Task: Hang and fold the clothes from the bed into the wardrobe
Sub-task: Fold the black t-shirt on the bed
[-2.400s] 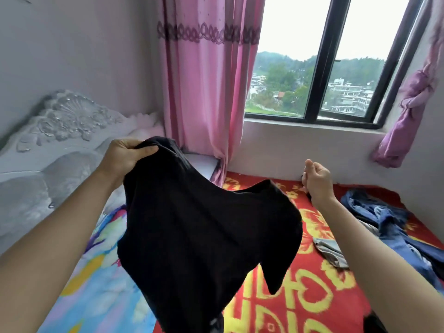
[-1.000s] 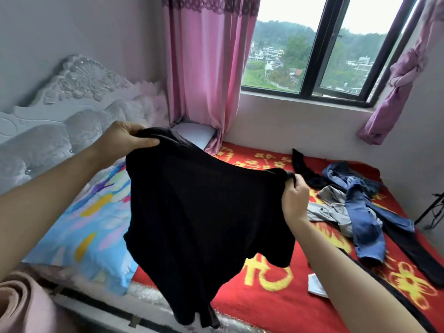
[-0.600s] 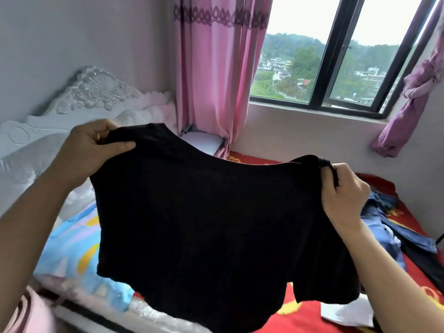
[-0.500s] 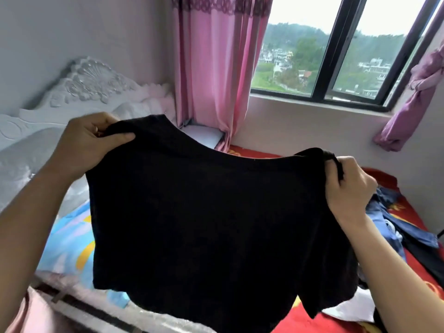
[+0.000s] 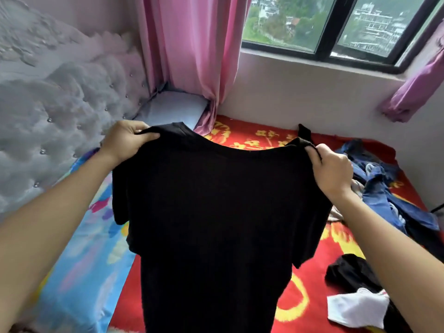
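A black T-shirt (image 5: 216,217) hangs spread out in front of me, above the bed (image 5: 310,284) with its red and yellow cover. My left hand (image 5: 125,140) pinches the shirt's left shoulder. My right hand (image 5: 331,169) grips the right shoulder. The shirt's body drops down past the frame's bottom edge and hides the middle of the bed. On the bed to the right lie blue jeans (image 5: 382,188), a black garment (image 5: 348,272) and a white garment (image 5: 358,308). The wardrobe is not in view.
A blue patterned pillow (image 5: 79,272) lies at the left against the tufted grey headboard (image 5: 55,111). A pink curtain (image 5: 189,51) hangs in the corner beside the window (image 5: 336,22). A wall runs along the bed's far side.
My right hand took hold of the shirt's free shoulder and both hands spread it wide. Since half a second ago the view has tilted down and the shirt hangs lower over the bed.
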Demonstrator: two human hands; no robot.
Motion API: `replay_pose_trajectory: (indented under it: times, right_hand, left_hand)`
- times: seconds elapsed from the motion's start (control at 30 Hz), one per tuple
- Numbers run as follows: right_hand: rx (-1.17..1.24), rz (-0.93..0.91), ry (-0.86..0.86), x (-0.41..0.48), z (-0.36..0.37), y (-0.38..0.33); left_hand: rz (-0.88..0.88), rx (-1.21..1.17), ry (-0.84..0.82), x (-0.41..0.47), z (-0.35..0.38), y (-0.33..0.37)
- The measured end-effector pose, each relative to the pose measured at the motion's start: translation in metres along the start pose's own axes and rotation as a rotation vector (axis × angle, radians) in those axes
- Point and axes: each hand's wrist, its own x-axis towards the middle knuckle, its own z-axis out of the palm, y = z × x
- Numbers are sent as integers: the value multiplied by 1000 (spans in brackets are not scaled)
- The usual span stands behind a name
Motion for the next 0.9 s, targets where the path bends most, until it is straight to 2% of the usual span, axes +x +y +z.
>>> replay_pose_trajectory:
  times: [0.17, 0.27, 0.37, 0.43, 0.5, 0.6, 0.67, 0.8, 0.9]
  right_hand:
    - [-127, 64, 123, 108, 7, -11]
    - [-194, 50, 209, 159, -5, -15]
    - [-230, 40, 273, 178, -11, -10]
    - [-199, -91, 357, 176, -5, 5]
    - [-106, -271, 363, 159, 8, 23]
    - [30, -453, 241, 96, 37, 48]
    - [89, -519, 110, 39, 58, 61]
    - [81, -511, -278, -88, 113, 97]
    - [38, -470, -526, -195, 164, 126]
  left_hand:
    - [162, 9, 110, 119, -3, 26]
    - [264, -3, 201, 159, -19, 57]
    - [331, -64, 205, 168, -27, 73]
    - [341, -67, 184, 161, -23, 69]
    - [325, -80, 144, 146, -15, 53]
    - [323, -11, -7, 102, 13, 9]
    - [249, 18, -139, 60, 37, -34]
    - [62, 143, -305, -38, 108, -138]
    - [-47, 378, -462, -119, 175, -217]
